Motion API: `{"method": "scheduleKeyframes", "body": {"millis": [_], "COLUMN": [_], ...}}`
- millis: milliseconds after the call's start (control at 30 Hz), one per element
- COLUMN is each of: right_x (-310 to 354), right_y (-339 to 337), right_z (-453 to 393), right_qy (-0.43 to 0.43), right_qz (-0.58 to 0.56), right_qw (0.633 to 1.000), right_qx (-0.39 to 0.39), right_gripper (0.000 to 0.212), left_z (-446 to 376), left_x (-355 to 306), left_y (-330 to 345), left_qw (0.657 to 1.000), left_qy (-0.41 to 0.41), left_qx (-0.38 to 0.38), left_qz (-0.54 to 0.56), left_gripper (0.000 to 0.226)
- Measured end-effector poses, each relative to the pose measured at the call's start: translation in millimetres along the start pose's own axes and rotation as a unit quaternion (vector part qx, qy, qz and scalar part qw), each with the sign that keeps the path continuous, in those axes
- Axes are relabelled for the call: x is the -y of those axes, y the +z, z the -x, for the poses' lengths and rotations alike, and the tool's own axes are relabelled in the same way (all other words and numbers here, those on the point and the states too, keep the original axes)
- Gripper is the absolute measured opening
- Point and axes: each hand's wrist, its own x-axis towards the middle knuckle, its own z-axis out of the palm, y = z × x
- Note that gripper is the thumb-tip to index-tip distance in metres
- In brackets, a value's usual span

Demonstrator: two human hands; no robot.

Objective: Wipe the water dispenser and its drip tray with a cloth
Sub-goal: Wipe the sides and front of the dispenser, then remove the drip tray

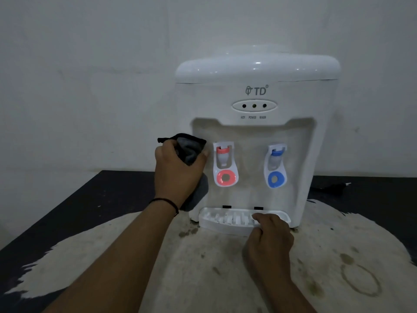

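the dispenser (257, 132) stands on a stained mat (225, 267) on a dark table (90, 199), straight ahead of both hands. the left hand (178, 170) grasps a dark cloth (188, 150), bunched in curled fingers, and holds it against the dispenser's left front edge, just left of the red tap (225, 163). part of the cloth hangs below the hand beside the casing. a dark band (164, 203) circles the left wrist. the right hand (269, 236) sits at the tray (216, 222), fingers curled over its front right rim, gripping it. the tray rests at the dispenser's base, between the hands and nearest the right one. the blue tap (276, 166) is above the right hand. a plug (338, 185) lies on the table far right, well apart from both hands.
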Motion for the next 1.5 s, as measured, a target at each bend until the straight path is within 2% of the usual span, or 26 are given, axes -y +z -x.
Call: {"method": "scheduleKeyframes", "body": {"millis": [100, 233, 333, 467, 667, 767, 867, 1000, 1167, 1367, 1500], "right_x": [-0.1, -2.2, -2.3, -3.5, -2.2, -2.8, -2.7, -2.9, -1.8, -1.0, -0.1], "right_y": [1.0, 2.1, 3.7, 3.0, 1.0, 0.4, -0.4, -0.5, 0.4, -0.5, -2.7], "right_z": [-0.3, -0.1, -0.8, -2.1, -2.4, -1.3, -3.0, -3.8, -3.1, -2.2, -2.7], "right_qy": [0.003, 0.005, 0.024, 0.042, 0.028, 0.023, 0.022, 0.015, 0.018, 0.027, 0.039], "right_qz": [0.003, 0.016, 0.005, -0.014, -0.02, -0.013, -0.011, -0.001, 0.015, 0.01, 0.008], "right_qw": [1.0, 1.0, 0.999, 0.998, 0.999, 0.999, 0.999, 1.0, 1.0, 0.999, 0.998], "right_qx": [-0.005, -0.003, 0.021, 0.038, 0.029, 0.025, 0.024, 0.021, 0.02, 0.031, 0.042], "right_gripper": [0.028, 0.023, 0.029, 0.029, 0.029, 0.03, 0.03, 0.032, 0.033, 0.031, 0.031], "left_z": [-0.1, 0.6, 0.1, 13.7, -1.2, 2.5, 25.3, 49.2, 41.9, 39.5, 30.5], "left_x": [-0.5, -6.8, -9.0, 5.0, -17.5, -11.6, 18.7, 57.3, 69.6, 88.3, 93.4], "left_y": [-4.1, -0.4, 7.5, 21.2, 12.7, 16.9, 26.2, 25.0, 4.2, -0.5, -8.3], "left_qw": [1.0, 0.999, 0.997, 0.992, 0.994, 0.994, 0.996, 0.997, 0.988, 0.962, 0.923], "left_qy": [0.022, 0.035, -0.034, -0.108, -0.017, -0.013, -0.045, -0.068, -0.047, -0.067, -0.078], "left_qx": [0.005, -0.041, -0.066, -0.032, -0.11, -0.107, -0.072, 0.023, 0.14, 0.23, 0.299], "left_qz": [0.0, -0.01, 0.02, 0.057, 0.024, 0.003, -0.004, -0.027, -0.047, -0.133, -0.229], "left_gripper": [0.025, 0.033, 0.04, 0.043, 0.043, 0.036, 0.034, 0.035, 0.023, 0.027, 0.023]}}
